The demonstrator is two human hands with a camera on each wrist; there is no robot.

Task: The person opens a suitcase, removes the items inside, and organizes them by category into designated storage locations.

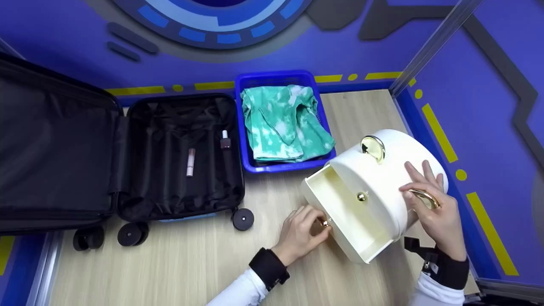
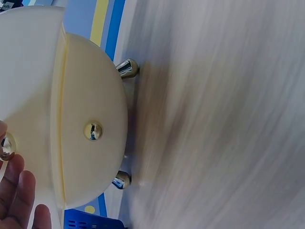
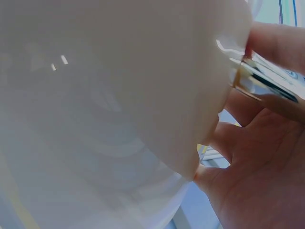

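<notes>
A white, round-fronted drawer box (image 1: 399, 157) with gold fittings stands at an angle on the right of the table. Its upper drawer (image 1: 346, 212) is pulled out, its pale inside bare. My left hand (image 1: 301, 231) pinches that drawer's gold knob (image 2: 7, 145) with thumb and fingertips. Below, the left wrist view shows a lower drawer front (image 2: 78, 114) with its own knob and two short gold feet. My right hand (image 1: 437, 212) is at the gold carry handle (image 1: 425, 197), thumb and forefinger around it. Its other fingers spread over the white shell.
Left on the table lies an open black suitcase (image 1: 123, 161), holding a lipstick-like tube (image 1: 191, 162) and a dark nail polish bottle (image 1: 225, 140). Between suitcase and box, a blue basket (image 1: 284, 168) contains folded green tie-dye cloth (image 1: 280, 123). Blue walls (image 1: 463, 123) border the back and right.
</notes>
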